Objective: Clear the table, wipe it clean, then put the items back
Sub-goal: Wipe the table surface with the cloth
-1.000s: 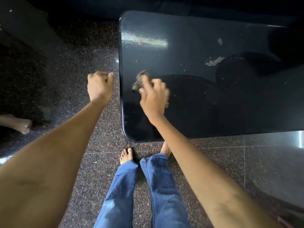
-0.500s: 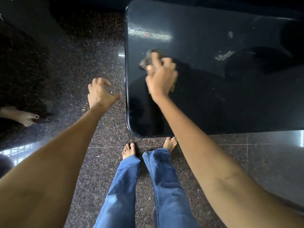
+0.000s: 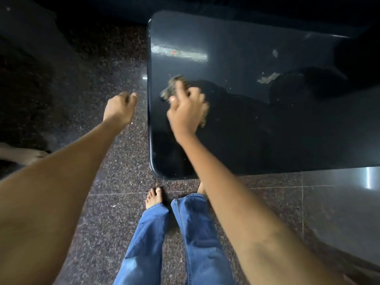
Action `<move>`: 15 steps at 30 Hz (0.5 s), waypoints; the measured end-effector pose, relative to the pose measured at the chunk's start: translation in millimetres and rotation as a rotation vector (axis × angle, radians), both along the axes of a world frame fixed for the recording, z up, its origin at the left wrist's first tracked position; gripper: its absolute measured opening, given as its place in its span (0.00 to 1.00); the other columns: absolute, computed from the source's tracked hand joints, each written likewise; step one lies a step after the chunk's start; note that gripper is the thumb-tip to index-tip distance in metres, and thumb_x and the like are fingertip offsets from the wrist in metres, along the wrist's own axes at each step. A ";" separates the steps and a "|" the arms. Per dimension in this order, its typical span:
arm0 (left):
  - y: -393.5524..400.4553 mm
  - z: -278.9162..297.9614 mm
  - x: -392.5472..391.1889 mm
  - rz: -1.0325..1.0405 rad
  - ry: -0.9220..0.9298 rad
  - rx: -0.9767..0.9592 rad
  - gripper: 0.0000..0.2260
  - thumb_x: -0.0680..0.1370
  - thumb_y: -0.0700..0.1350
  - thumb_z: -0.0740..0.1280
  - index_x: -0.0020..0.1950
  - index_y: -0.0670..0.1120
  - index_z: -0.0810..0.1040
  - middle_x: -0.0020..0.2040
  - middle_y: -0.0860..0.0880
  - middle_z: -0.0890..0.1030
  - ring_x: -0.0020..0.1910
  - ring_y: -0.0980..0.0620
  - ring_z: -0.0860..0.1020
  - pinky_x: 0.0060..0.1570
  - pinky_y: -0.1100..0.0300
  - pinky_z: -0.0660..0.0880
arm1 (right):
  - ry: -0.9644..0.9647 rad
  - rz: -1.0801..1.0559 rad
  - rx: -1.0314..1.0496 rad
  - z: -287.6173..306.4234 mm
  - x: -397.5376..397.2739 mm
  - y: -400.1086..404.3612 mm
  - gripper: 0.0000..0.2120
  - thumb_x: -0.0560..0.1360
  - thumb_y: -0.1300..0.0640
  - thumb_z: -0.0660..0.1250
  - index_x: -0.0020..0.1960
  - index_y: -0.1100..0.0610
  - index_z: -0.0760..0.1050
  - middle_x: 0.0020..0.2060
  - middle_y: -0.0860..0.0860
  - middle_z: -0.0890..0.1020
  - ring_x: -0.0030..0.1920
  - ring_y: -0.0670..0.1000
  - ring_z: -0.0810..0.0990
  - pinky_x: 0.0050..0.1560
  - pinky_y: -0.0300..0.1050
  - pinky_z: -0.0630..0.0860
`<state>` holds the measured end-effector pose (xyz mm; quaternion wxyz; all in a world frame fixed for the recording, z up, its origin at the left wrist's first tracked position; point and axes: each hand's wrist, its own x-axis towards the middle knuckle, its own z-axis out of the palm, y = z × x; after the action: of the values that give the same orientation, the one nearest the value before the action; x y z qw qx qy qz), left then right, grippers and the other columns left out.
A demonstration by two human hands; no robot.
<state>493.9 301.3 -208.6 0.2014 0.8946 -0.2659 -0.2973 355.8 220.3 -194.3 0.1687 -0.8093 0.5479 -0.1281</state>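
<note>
A glossy black table [image 3: 257, 124] fills the upper right of the head view. My right hand [image 3: 186, 111] presses a brownish rag [image 3: 174, 86] onto the table near its left edge, fingers curled over the cloth. The rag shows beyond my fingers and at the right of my hand; the rest is hidden under it. My left hand [image 3: 120, 108] hangs over the floor just left of the table edge, fingers curled into a loose fist, holding nothing. Pale smudges [image 3: 268, 78] mark the tabletop farther right.
Speckled dark granite floor [image 3: 98, 202] surrounds the table. My bare feet [image 3: 154, 197] and blue jeans stand at the table's near left corner. Another person's bare foot [image 3: 26, 156] shows at the far left. A dark bulky shape [image 3: 359, 54] sits at the table's far right.
My right hand slid the rag away along the left edge, then back toward me. My left hand opened briefly and has curled up again beside the table.
</note>
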 end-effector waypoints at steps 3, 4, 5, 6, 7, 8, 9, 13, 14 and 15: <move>-18.6 6.2 1.3 -0.087 -0.040 -0.100 0.16 0.79 0.49 0.60 0.63 0.41 0.73 0.58 0.35 0.77 0.57 0.37 0.75 0.58 0.49 0.71 | -0.035 0.548 -0.046 -0.4 -22.5 32.7 0.18 0.70 0.59 0.68 0.60 0.52 0.77 0.47 0.56 0.78 0.46 0.56 0.74 0.45 0.52 0.72; -22.5 10.1 -1.1 -0.134 -0.073 -0.111 0.17 0.79 0.48 0.60 0.66 0.42 0.70 0.61 0.36 0.75 0.60 0.36 0.73 0.61 0.47 0.70 | -0.027 0.753 -0.039 -0.1 -43.5 28.3 0.19 0.69 0.60 0.70 0.60 0.53 0.77 0.48 0.57 0.79 0.46 0.57 0.75 0.47 0.52 0.73; -25.5 13.5 -3.0 -0.174 -0.117 -0.107 0.19 0.79 0.49 0.61 0.68 0.44 0.68 0.63 0.37 0.73 0.62 0.36 0.70 0.62 0.45 0.69 | -0.009 0.884 -0.043 0.6 -66.4 17.8 0.19 0.69 0.60 0.71 0.60 0.53 0.78 0.49 0.57 0.79 0.46 0.58 0.77 0.49 0.52 0.73; -27.6 16.3 -5.1 -0.203 -0.159 -0.102 0.20 0.79 0.50 0.61 0.69 0.45 0.66 0.65 0.39 0.71 0.64 0.37 0.67 0.62 0.44 0.68 | 0.018 0.914 -0.072 1.7 -90.8 4.1 0.19 0.68 0.59 0.72 0.59 0.53 0.78 0.48 0.57 0.80 0.46 0.58 0.78 0.49 0.52 0.73; -30.9 20.2 -7.2 -0.228 -0.187 -0.099 0.22 0.79 0.50 0.61 0.70 0.46 0.65 0.66 0.40 0.70 0.65 0.37 0.65 0.62 0.43 0.68 | 0.052 0.846 -0.108 4.0 -114.5 -14.3 0.18 0.68 0.59 0.71 0.58 0.53 0.78 0.47 0.58 0.80 0.45 0.59 0.78 0.48 0.51 0.74; -33.7 23.3 -8.6 -0.261 -0.207 -0.095 0.23 0.78 0.51 0.62 0.71 0.46 0.65 0.68 0.41 0.69 0.67 0.38 0.63 0.62 0.42 0.67 | 0.080 0.702 -0.142 4.8 -135.8 -34.8 0.18 0.68 0.59 0.69 0.58 0.54 0.79 0.46 0.58 0.80 0.44 0.59 0.78 0.47 0.51 0.75; -37.2 25.1 -9.1 -0.300 -0.226 -0.092 0.24 0.78 0.52 0.63 0.72 0.46 0.65 0.69 0.43 0.68 0.68 0.38 0.62 0.64 0.42 0.67 | 0.104 0.506 -0.146 4.8 -153.9 -56.4 0.18 0.70 0.59 0.67 0.59 0.54 0.78 0.47 0.59 0.79 0.44 0.60 0.77 0.46 0.53 0.75; -52.8 22.2 -9.6 -0.386 -0.299 -0.078 0.26 0.77 0.55 0.62 0.72 0.46 0.65 0.73 0.47 0.65 0.70 0.40 0.60 0.65 0.41 0.64 | 0.091 -0.384 0.009 -0.5 -154.6 -110.9 0.20 0.74 0.56 0.63 0.66 0.50 0.73 0.55 0.57 0.75 0.55 0.61 0.72 0.55 0.54 0.70; -55.6 21.5 -10.1 -0.371 -0.310 -0.077 0.26 0.78 0.55 0.62 0.72 0.45 0.65 0.73 0.47 0.65 0.70 0.40 0.60 0.64 0.41 0.64 | 0.106 -0.490 0.027 -2.4 -139.0 -107.2 0.20 0.74 0.55 0.62 0.66 0.49 0.73 0.56 0.56 0.74 0.56 0.60 0.72 0.55 0.54 0.69; -57.6 20.3 -12.7 -0.349 -0.316 -0.077 0.25 0.78 0.55 0.61 0.72 0.45 0.66 0.73 0.47 0.65 0.70 0.39 0.61 0.64 0.41 0.64 | 0.113 -0.498 0.020 -3.6 -124.7 -96.7 0.20 0.74 0.54 0.62 0.65 0.49 0.72 0.56 0.56 0.74 0.55 0.60 0.72 0.54 0.54 0.69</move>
<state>481.1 243.7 -188.4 0.1368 0.8623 -0.4557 -0.1734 231.1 123.6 -197.9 0.1091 -0.6536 0.7401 -0.1148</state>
